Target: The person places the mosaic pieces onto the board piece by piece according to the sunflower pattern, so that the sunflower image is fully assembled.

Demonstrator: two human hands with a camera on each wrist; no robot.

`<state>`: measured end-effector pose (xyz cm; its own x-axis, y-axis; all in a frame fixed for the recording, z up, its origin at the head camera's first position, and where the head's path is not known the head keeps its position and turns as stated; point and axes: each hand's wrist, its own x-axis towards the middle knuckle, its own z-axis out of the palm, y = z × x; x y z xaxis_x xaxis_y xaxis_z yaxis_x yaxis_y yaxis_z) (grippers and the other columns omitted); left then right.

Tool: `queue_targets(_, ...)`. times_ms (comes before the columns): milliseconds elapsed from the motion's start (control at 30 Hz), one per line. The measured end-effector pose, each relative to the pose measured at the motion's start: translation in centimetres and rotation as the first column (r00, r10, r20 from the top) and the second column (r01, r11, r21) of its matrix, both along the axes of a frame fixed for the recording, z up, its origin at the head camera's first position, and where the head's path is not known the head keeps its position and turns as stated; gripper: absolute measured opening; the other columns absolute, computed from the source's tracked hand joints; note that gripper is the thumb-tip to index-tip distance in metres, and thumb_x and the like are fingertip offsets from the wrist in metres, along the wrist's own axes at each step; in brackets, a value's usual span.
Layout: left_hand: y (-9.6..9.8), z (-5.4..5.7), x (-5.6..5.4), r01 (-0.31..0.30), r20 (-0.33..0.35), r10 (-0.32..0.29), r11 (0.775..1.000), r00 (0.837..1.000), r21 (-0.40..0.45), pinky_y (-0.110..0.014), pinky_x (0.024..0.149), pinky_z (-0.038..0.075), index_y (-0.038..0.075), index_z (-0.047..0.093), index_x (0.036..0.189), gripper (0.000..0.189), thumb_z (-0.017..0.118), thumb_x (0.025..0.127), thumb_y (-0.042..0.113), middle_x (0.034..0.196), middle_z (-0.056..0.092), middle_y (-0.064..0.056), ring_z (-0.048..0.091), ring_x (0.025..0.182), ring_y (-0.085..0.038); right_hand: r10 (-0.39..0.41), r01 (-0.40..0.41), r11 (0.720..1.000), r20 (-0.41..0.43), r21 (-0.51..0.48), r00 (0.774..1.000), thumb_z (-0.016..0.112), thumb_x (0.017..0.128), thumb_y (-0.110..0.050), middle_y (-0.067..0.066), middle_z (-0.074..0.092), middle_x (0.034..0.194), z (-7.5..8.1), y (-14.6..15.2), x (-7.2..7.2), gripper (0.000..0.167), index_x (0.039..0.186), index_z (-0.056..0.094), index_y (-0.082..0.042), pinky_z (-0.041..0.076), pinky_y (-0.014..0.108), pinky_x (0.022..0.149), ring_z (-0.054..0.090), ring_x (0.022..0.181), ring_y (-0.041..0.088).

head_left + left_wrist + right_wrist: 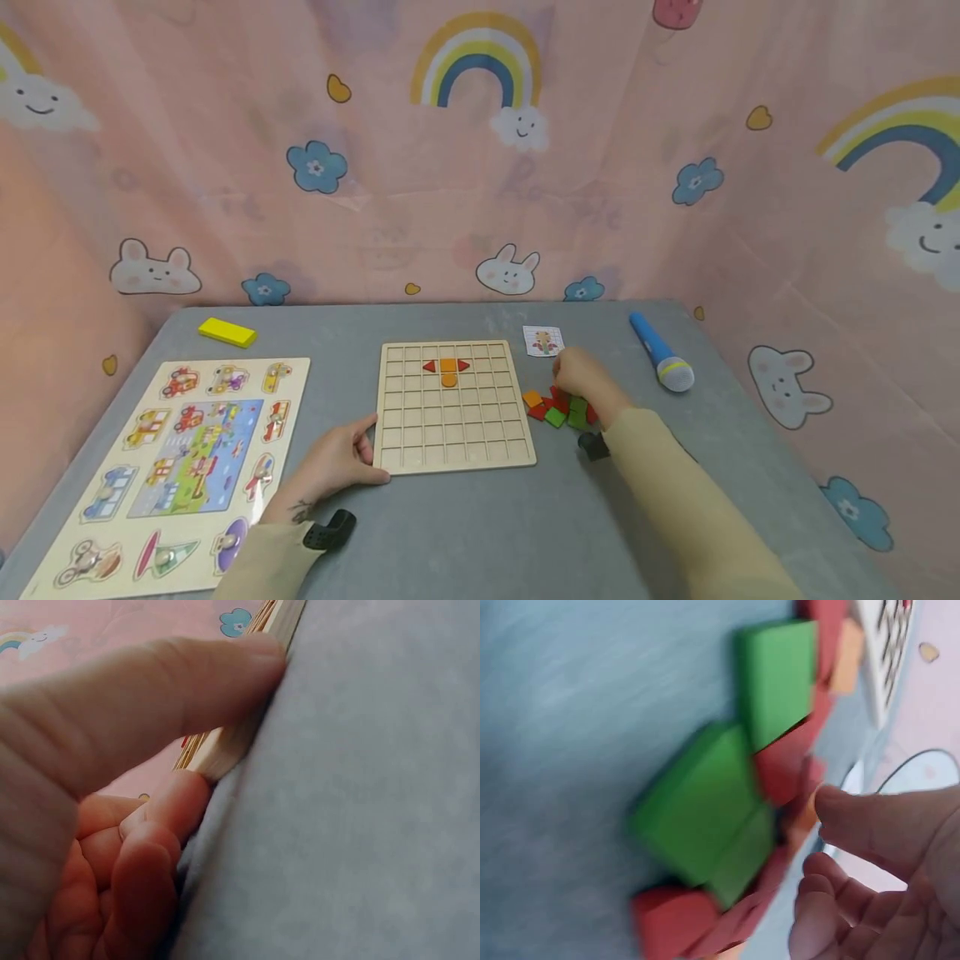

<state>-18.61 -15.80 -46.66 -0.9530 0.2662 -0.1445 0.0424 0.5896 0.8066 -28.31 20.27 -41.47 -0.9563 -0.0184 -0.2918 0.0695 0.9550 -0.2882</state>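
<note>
A pale wooden grid board [450, 435] lies flat at the centre of the frame. In the upper part of its grid sits an orange square [447, 365] with a red triangle [429, 367] on either side, and an orange circle [448, 380] occupies the cell just below it. The puzzle board [123, 583] at lower left bears vehicle pictures around a printed scene.

Both lie on a grey bench [480, 542]. Right of centre is a loose pile of red, green and orange pieces [555, 417], with a small printed card [543, 341] just above it. A yellow block [227, 332] rests at the bench's upper left, a blue toy microphone [660, 354] at its upper right. Pink cloth [600, 75] with rainbows, clouds, flowers and rabbits hangs around the bench.

The left hand [341, 454] comes in from lower left, gripping the grid board's lower left corner, thumb on the near edge and bent fingers against the side. The right hand [588, 379] reaches in from lower right over the pile, thumb and bent fingers close together beside an orange piece [802, 823]; whether they hold it I cannot tell.
</note>
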Motion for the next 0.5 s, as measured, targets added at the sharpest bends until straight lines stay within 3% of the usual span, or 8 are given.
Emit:
queue_targets(167,-0.1,-0.1,-0.1,0.003,-0.012,-0.003,1.0,1.0,0.011,-0.023,0.048,0.034,-0.003,0.037,0.139,0.097,0.086,0.057,0.012,0.064,0.052,0.0,0.043,0.052,-0.01,-0.008,0.007,1.0,0.068,0.006,0.998,0.064,0.081,-0.003,0.019,0.06,0.109,-0.6,0.9,0.2,0.034,0.113,0.061,0.006,0.046,0.042,0.088,0.054,0.091,0.029)
queue_targets(367,-0.1,-0.1,-0.1,0.0,-0.009,0.0,1.0,1.0,0.02,-0.023,0.047,0.034,-0.002,0.038,0.139,0.096,0.086,0.057,0.013,0.064,0.053,-0.001,0.043,0.052,-0.01,-0.019,0.019,1.0,0.026,0.006,0.999,0.064,0.079,-0.002,0.013,0.059,0.087,-0.4,0.7,0.2,0.015,0.093,0.061,0.003,0.047,0.035,0.069,0.052,0.076,0.025)
queue_targets(500,-0.1,-0.2,-0.1,0.004,-0.01,-0.004,1.0,1.0,0.013,-0.023,0.048,0.034,-0.001,0.038,0.139,0.096,0.086,0.057,0.013,0.064,0.053,0.0,0.043,0.052,-0.01,0.007,-0.007,1.0,-0.03,-0.017,1.0,0.065,0.08,-0.006,0.009,0.06,0.082,0.6,-0.5,0.0,0.006,0.081,0.06,-0.003,0.044,0.03,0.059,0.053,0.069,0.022)
